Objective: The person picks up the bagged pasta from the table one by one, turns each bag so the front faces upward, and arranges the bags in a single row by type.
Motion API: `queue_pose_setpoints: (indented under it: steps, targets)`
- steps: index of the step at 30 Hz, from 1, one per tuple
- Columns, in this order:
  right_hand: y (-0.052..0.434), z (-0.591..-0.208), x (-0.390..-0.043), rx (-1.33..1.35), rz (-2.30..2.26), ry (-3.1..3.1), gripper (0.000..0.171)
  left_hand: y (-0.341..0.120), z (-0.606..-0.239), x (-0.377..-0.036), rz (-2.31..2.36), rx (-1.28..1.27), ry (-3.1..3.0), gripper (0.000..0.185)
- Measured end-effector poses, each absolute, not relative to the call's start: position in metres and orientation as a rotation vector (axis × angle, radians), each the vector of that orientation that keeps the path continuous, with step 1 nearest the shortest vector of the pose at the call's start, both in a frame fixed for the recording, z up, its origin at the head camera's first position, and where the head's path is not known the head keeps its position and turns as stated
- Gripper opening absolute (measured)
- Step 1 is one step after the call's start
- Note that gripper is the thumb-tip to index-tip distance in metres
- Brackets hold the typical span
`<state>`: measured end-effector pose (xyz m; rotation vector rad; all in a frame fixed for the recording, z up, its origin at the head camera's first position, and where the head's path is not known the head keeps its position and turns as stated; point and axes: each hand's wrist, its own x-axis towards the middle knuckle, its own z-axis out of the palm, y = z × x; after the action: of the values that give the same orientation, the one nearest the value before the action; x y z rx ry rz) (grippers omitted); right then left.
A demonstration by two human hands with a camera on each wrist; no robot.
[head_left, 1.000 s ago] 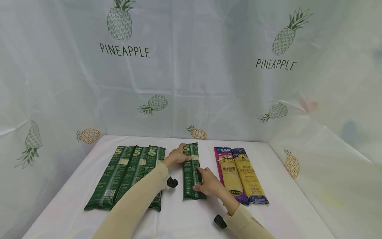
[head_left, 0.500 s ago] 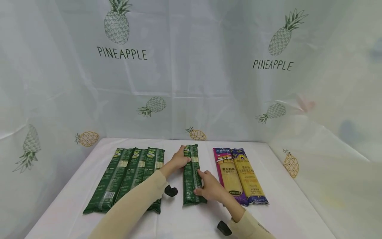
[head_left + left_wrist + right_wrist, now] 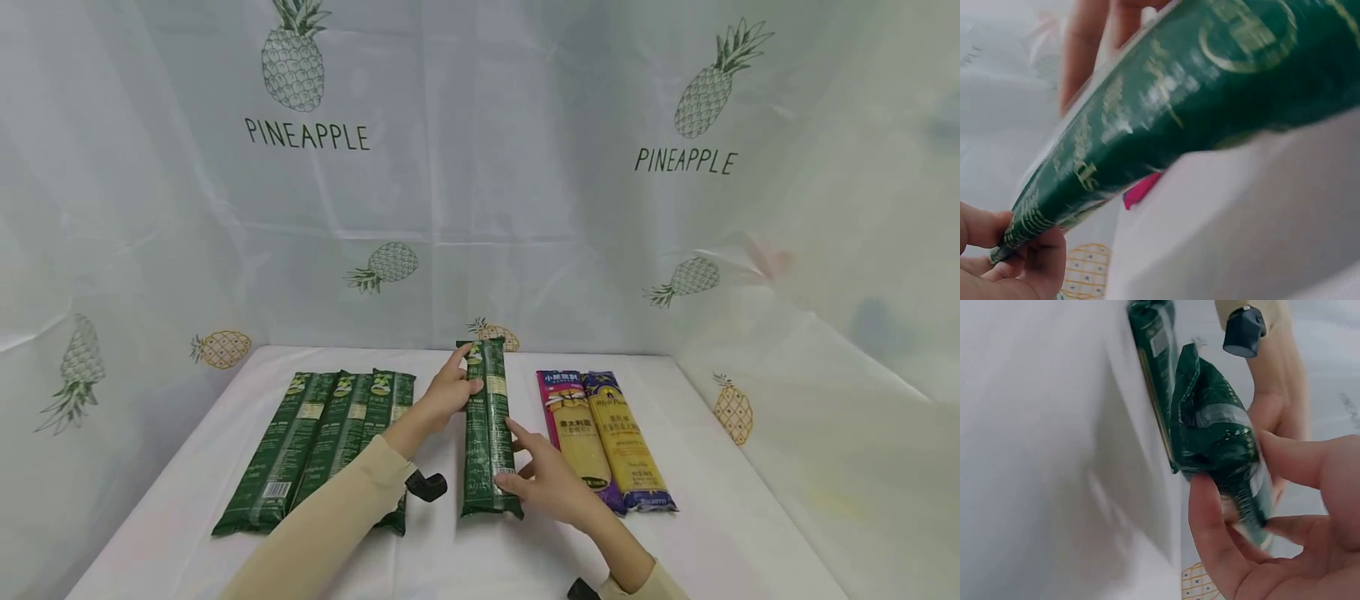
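Both hands hold a long green spaghetti pack [image 3: 487,425], raised off the white table and tilted, its top end farther away. My left hand [image 3: 448,392] grips its upper left side, one finger reaching along the top edge. Lower down on the right, my right hand [image 3: 551,482] pinches the pack near its bottom end, thumb in front. In the left wrist view the pack [image 3: 1122,131] slants across, the left thumb and fingers at its narrow end. The right wrist view shows the pack's crimped end [image 3: 1216,425] between the right thumb and fingers.
Three similar green packs [image 3: 273,450] lie side by side at left, partly hidden by the left sleeve [image 3: 330,525]. At right lie a pink-and-purple pasta pack [image 3: 577,433] and a yellow-and-blue one [image 3: 626,442]. A pineapple-print curtain [image 3: 495,167] stands behind the table [image 3: 442,558].
The middle green pack has come up off the table in both hands, its far end rising in view. My right hand has turned and its forearm has shifted slightly right.
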<state>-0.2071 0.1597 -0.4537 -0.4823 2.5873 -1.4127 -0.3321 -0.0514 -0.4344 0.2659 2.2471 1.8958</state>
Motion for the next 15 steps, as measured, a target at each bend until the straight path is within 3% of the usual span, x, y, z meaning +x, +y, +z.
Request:
queue_pose_setpoints:
  steps: [7,15]
  targets:
    - [0.16,-0.449,-0.185,-0.174,-1.918,2.017,0.083,-0.057,-0.421,-0.321,1.986,0.331,2.142,0.077]
    - [0.146,-0.466,-0.17,-0.138,-2.188,1.633,0.083,-0.058,-0.416,-0.306,1.982,0.356,2.091,0.077]
